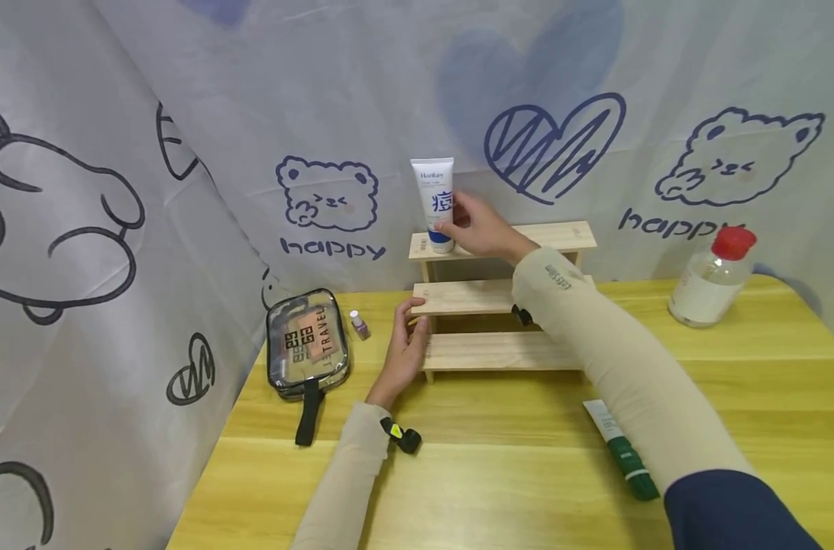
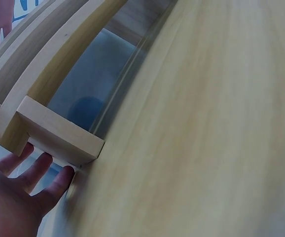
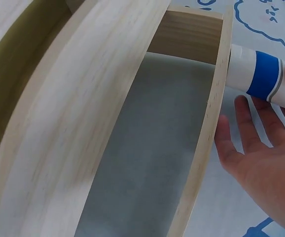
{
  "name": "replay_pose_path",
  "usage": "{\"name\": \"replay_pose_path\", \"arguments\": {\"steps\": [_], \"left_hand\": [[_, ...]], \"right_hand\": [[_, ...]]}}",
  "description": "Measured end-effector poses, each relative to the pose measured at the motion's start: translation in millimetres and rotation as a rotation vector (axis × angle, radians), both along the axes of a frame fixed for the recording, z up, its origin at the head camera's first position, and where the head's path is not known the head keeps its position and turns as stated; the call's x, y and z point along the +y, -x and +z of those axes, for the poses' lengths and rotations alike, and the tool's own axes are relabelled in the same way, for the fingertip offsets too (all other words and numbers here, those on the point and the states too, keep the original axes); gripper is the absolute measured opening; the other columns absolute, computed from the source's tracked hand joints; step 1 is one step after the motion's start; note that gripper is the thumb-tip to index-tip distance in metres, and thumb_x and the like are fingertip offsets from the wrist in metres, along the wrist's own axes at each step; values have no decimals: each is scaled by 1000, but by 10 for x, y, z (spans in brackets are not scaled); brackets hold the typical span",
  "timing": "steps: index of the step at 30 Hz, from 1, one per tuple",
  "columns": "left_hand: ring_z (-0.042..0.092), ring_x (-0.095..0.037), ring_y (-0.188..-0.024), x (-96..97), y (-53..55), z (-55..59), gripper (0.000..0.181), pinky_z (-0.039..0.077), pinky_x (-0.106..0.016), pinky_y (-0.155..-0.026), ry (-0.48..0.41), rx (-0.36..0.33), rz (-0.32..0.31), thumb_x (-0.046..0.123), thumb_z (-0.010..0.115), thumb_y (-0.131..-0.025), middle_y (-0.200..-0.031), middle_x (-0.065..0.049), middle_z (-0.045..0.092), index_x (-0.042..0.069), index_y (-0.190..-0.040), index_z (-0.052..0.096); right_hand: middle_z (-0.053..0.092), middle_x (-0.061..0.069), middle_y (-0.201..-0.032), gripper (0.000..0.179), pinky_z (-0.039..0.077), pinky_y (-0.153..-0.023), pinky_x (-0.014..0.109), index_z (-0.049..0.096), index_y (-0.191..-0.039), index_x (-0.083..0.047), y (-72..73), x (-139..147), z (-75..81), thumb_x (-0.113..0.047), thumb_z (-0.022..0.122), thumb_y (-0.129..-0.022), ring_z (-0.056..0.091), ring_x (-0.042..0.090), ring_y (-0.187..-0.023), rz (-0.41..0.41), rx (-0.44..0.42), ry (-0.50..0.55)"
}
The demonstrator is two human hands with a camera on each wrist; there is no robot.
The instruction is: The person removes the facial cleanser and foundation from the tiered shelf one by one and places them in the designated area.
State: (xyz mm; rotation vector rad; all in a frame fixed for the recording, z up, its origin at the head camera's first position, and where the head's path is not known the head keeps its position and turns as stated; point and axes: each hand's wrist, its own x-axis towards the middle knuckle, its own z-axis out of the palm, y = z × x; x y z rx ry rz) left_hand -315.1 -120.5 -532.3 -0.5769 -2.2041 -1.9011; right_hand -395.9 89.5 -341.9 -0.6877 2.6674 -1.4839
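Observation:
A white squeeze tube (image 1: pixel 432 183) with a blue cap end stands upright at the left end of the top tier of a three-tier wooden display stand (image 1: pixel 475 296). My right hand (image 1: pixel 484 228) holds the tube low on its right side, between thumb and fingers. In the right wrist view, the tube's white cap (image 3: pixel 241 64) meets the edge of the top board, the fingers beside it. At the stand's left end, my left hand (image 1: pixel 405 353) grips the middle tier's edge. The left wrist view shows several left fingertips (image 2: pixel 61 180) against the end support.
Left of the stand lie a clear travel pouch (image 1: pixel 307 344) with a black strap and a small purple bottle (image 1: pixel 360 327). A red-capped clear bottle (image 1: pixel 709 286) stands at the right. Beneath my right forearm lies a green-and-white tube (image 1: pixel 619 451). A printed curtain (image 1: pixel 403 92) hangs behind.

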Motion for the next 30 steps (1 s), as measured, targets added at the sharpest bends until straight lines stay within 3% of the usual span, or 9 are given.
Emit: {"name": "replay_pose_path", "arguments": {"steps": [6, 12, 22, 30], "left_hand": [[57, -54, -121, 9, -18, -2, 35, 48, -34, -99, 2, 5, -4, 14, 44, -119, -130, -37, 54, 11, -154, 41], [58, -54, -123, -1, -27, 9, 36, 48, -33, -99, 1, 5, 2, 15, 45, -119, -129, -31, 56, 12, -154, 41], [61, -50, -121, -11, -24, 5, 35, 48, -34, -99, 18, 9, 20, 15, 44, -119, -128, -31, 56, 12, -154, 41], [60, -50, -130, 1, -14, -4, 36, 47, -44, -106, 26, 16, 16, 16, 44, -119, -136, -30, 55, 13, -154, 40]], "right_hand": [[53, 23, -158, 57, 44, -124, 54, 39, -163, -2, -96, 172, -20, -21, 60, -113, 54, 41, -144, 7, -31, 45], [52, 23, -156, 59, 59, -108, 54, 36, -166, -7, -212, 417, 62, -23, 58, -114, 59, 43, -140, 33, -78, 115], [50, 20, -163, 64, 59, -108, 54, 34, -169, -11, -494, 779, 219, -28, 61, -114, 60, 43, -141, -4, -68, 46], [48, 23, -164, 62, 58, -107, 59, 33, -168, -8, -663, 1060, 193, -21, 60, -114, 58, 49, -141, -4, -48, 5]]}}
